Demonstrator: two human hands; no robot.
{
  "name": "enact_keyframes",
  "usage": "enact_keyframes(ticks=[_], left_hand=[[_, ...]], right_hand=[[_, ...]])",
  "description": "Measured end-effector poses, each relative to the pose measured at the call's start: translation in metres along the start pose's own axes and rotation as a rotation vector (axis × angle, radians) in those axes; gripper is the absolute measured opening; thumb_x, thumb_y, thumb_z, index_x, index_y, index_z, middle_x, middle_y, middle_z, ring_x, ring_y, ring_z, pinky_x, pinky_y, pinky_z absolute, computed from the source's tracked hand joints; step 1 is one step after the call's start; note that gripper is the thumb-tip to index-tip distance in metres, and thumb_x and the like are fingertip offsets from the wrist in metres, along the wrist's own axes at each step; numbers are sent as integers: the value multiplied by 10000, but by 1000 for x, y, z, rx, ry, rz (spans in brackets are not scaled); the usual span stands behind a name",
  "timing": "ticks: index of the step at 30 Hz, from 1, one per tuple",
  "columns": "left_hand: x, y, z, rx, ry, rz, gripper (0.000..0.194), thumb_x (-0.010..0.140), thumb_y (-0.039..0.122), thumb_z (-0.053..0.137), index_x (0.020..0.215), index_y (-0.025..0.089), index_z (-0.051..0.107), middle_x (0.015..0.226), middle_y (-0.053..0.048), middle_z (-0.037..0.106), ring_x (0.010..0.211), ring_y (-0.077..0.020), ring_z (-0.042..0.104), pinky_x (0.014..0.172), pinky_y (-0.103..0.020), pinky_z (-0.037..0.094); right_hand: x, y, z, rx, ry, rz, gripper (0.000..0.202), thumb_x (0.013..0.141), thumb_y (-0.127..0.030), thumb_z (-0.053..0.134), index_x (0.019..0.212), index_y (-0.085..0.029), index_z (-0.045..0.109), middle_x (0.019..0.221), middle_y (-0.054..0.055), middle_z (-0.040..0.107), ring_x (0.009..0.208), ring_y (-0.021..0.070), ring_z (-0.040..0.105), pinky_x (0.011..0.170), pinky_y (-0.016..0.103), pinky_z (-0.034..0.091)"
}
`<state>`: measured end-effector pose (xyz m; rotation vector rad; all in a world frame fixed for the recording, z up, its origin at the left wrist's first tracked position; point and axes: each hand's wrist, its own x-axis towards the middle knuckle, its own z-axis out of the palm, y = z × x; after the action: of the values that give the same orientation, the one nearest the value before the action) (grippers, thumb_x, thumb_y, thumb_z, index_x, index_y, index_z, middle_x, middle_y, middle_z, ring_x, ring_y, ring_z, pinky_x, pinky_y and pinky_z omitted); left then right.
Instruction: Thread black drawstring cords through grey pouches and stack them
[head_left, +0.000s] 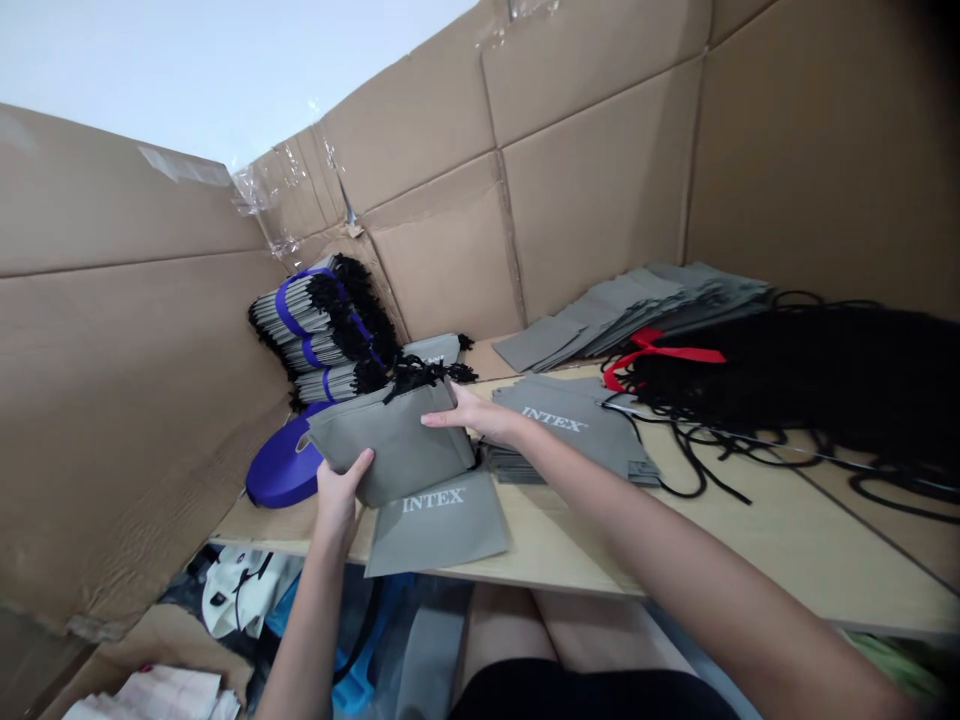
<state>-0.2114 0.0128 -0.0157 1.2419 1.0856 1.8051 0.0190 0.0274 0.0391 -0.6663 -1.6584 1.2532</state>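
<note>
Between my two hands is a stack of grey drawstring bags (405,440), tilted up off the table, black cords bunched along its top right edge. My left hand (341,490) grips the lower left end, thumb on the front face. At the upper right corner, my right hand (469,415) closes on the same stack with its thumb across the front. Below it a flat grey INTEX bag (442,535) lies at the table's front edge. Just right of my right hand sits a pile of grey INTEX bags (559,420).
Bundles of bags tied with purple ribbon (322,325) stand in the left corner, behind a purple ribbon roll (281,465). More grey bag pieces (630,305) lean at the back. Black cords (810,370) with a red tie (660,350) cover the right. Cardboard walls (600,170) enclose the table.
</note>
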Motion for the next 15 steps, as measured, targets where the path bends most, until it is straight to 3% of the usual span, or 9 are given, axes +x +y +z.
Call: enact_keyframes(ticks=[3,6,8,10,12,15], left_hand=[[0,4,10,2,152,33,500,536,283,787,967,98,613,974,-125,660,852,-218,635,826,-383,499],[7,14,12,79,377,199,480,582,306,754,995,106,616,996,-110,656,883,-226,624,829,-378,493],[14,20,10,187,517,380,420,644,327,704,998,117,619,1002,-96,653,910,-232,609,837,-364,480],[18,21,9,332,573,561,315,706,316,646,967,140,633,972,-72,657,916,-228,597,845,-343,463],[21,13,10,501,425,695,203,753,262,586,920,167,650,921,-55,663,900,-214,596,844,-317,447],[24,-6,16,894,-132,699,185,749,156,535,865,205,670,890,-53,676,891,-205,601,811,-276,428]], right_hand=[[5,6,-2,-141,28,20,926,606,-505,719,1356,-222,256,1402,120,312,1277,282,303,1049,467,277],[4,6,2,-395,171,-82,918,659,-488,680,1364,-225,154,1427,135,179,1318,273,195,1065,476,214],[-8,1,11,-611,230,-206,737,752,-420,608,1336,-208,212,1394,142,218,1314,270,190,1069,485,174],[-30,-3,26,-822,131,-253,525,807,-379,542,1261,-191,358,1317,148,338,1269,301,276,1053,536,148],[-57,-3,44,-950,-87,-211,566,758,-475,581,1230,-209,418,1277,153,408,1210,359,356,996,650,108],[-96,7,66,-1118,-238,-101,785,665,-511,665,1309,-191,350,1306,201,417,1196,408,371,943,678,192]])
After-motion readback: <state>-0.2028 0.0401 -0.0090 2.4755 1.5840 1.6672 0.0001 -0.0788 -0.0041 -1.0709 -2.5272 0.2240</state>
